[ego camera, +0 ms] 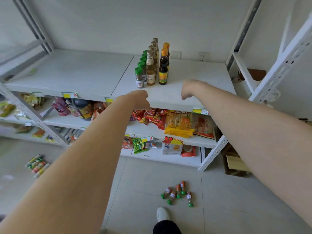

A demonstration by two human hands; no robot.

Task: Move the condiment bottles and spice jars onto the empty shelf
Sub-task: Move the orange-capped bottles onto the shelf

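top shelf: white. shelf jars: green caps, brown contents, white labels. tall bottles: pale amber, silver caps. dark bottles: near-black, orange caps, yellow labels. floor jars: green caps, orange-brown contents. floor: pale grey tile. shoe: white. snack packs: red, yellow.

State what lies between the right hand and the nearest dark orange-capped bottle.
Nothing: the head view shows only bare white shelf between the right hand and the nearest dark orange-capped bottle.
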